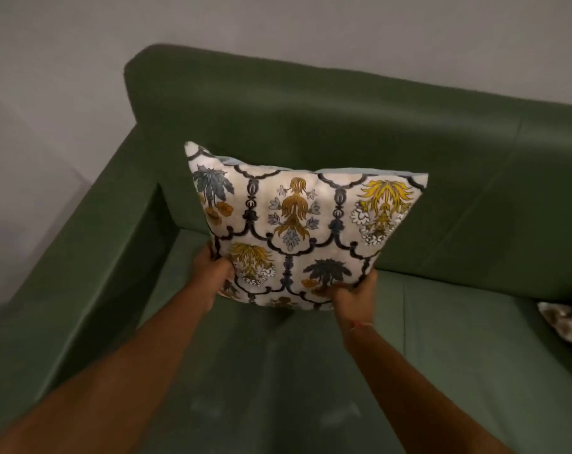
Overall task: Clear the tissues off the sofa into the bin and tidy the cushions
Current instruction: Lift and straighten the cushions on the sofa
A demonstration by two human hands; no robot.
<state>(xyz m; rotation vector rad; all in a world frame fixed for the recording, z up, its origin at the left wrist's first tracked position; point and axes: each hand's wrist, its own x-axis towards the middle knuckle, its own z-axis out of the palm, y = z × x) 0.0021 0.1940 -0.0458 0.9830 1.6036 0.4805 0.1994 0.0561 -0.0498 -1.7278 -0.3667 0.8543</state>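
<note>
1. While both arms reach forward, the left hand point(212, 273) and right hand point(353, 294) each pinch a lower corner of the patterned cushion point(304, 231)
2. It stands upright near the left end of the green sofa point(343, 106), against the backrest
3. A second cushion point(569, 326) lies at the seat's right edge

Bare seat point(458, 339) between cushion point(304, 231) and second cushion point(569, 326)

Green sofa point(343, 119) against plain grey wall point(278, 24), dim light
</note>
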